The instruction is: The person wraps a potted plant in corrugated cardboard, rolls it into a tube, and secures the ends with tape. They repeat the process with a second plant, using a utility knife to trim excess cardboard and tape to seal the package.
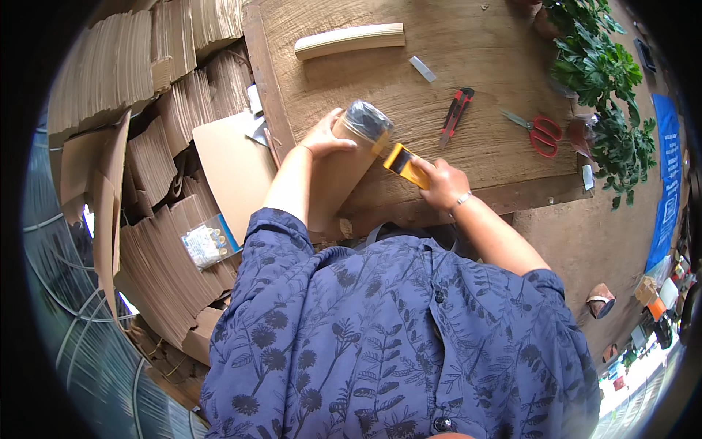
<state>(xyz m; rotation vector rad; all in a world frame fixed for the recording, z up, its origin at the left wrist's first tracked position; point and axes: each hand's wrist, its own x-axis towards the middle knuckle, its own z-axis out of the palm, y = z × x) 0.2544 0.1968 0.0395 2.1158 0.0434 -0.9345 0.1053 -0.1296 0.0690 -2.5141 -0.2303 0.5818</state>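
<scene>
My left hand (327,135) holds a tall cardboard box (341,174) near its far end, where a dark thing wrapped in clear plastic (366,118) shows. My right hand (446,181) grips a yellow-and-black handheld tool (406,166), perhaps a stapler or a tape dispenser; its front end is close to the box's right edge. Beyond my hands, a red-and-black snap-off utility knife (456,117) lies on the wooden tabletop (493,66). To its right are scissors with red handles (540,133). A small pale strip (422,69) lies near a ribbed pale roll or bundle (351,40).
Stacks of flat cardboard (164,280) fill the left side, with a plastic packet (211,240) on them. A loose cardboard sheet (233,175) leans by the table's left edge. Leafy green plants (600,71) and a blue printed sheet (664,181) are at the right.
</scene>
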